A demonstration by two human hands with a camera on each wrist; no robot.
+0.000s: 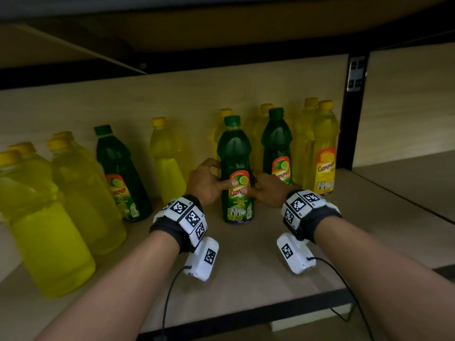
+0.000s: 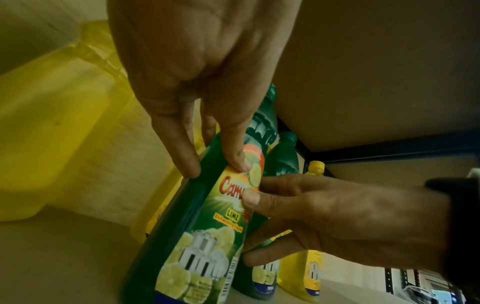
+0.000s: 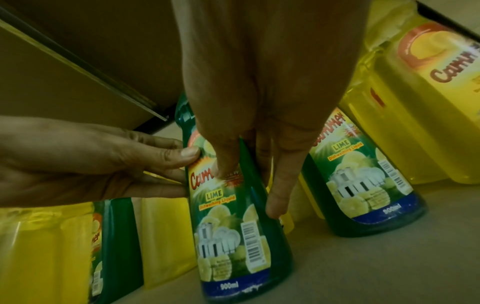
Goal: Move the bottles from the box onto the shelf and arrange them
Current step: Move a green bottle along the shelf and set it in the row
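Observation:
A green lime dish-soap bottle [image 1: 235, 148] [image 2: 197, 226] [image 3: 228, 236] stands upright on the wooden shelf [image 1: 246, 254], near its middle. My left hand [image 1: 226, 174] [image 2: 215, 167] grips it from the left, thumb on the label's front and fingers round the side. From the right, my right hand [image 1: 250, 182] [image 3: 249, 190] holds the same bottle, its thumb on the label just below the left thumb. Two more green bottles stand at the left [image 1: 120, 173] and right [image 1: 277, 148]. The box is out of view.
Several yellow bottles stand on the shelf: a group at the left [image 1: 49, 217], one behind centre [image 1: 167, 161], others at the right [image 1: 322, 148]. A black upright post [image 1: 352, 114] bounds the bay on the right. Another shelf board hangs low overhead.

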